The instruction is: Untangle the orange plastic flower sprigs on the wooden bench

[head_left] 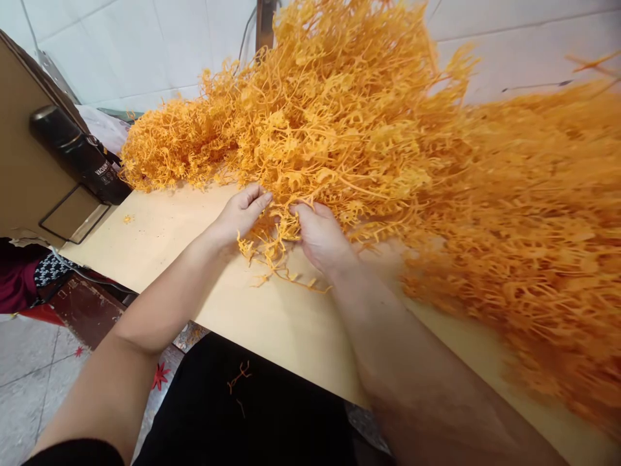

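A big heap of orange branching plastic pieces (310,123) covers the back of the table. At its front edge my left hand (246,210) is closed, thumb against the fingers, on some orange strands. Just right of it, my right hand (317,233) pinches other orange strands. Between and below the two hands a small orange sprig (274,252) hangs over the pale tabletop. The fingertips are partly hidden among the strands.
A black vacuum bottle (80,155) and a black wire frame (72,213) stand at the left of the pale table (160,226), by a cardboard box (24,142). More orange pieces (533,226) spread over the right side. White tiles (121,45) form the wall behind.
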{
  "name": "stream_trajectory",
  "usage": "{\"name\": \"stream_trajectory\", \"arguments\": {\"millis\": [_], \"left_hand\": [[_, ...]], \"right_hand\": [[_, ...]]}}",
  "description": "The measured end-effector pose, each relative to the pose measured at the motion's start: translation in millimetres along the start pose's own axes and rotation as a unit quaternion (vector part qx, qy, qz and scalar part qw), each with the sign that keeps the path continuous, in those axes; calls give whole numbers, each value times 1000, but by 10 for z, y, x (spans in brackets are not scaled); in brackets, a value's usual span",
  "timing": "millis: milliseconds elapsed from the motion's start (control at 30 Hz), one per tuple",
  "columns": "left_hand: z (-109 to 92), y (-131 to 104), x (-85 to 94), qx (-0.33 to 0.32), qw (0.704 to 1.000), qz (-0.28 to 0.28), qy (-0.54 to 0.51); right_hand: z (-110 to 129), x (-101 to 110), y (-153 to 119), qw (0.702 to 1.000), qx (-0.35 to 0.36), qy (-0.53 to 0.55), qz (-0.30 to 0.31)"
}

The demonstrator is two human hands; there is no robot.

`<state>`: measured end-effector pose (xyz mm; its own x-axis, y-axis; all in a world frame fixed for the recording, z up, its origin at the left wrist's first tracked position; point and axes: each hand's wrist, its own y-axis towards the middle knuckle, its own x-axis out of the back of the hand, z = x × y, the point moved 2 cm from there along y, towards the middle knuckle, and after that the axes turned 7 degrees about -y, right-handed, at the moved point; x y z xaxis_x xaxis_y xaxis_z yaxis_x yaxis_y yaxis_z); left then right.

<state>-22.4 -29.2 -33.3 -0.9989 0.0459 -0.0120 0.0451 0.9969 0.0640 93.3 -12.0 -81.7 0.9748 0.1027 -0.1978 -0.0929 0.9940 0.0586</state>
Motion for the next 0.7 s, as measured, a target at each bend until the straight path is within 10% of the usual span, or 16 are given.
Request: {"name": "stream_trajectory", "arguments": {"millis": [267, 700], "left_hand": [[-33, -96, -76, 18, 993, 116, 14], [-257, -44, 56, -58, 987, 95, 113]], "right_hand": [[34, 11, 18, 994, 15, -102, -35], [-19, -87, 111, 983, 32, -175, -37]]}}
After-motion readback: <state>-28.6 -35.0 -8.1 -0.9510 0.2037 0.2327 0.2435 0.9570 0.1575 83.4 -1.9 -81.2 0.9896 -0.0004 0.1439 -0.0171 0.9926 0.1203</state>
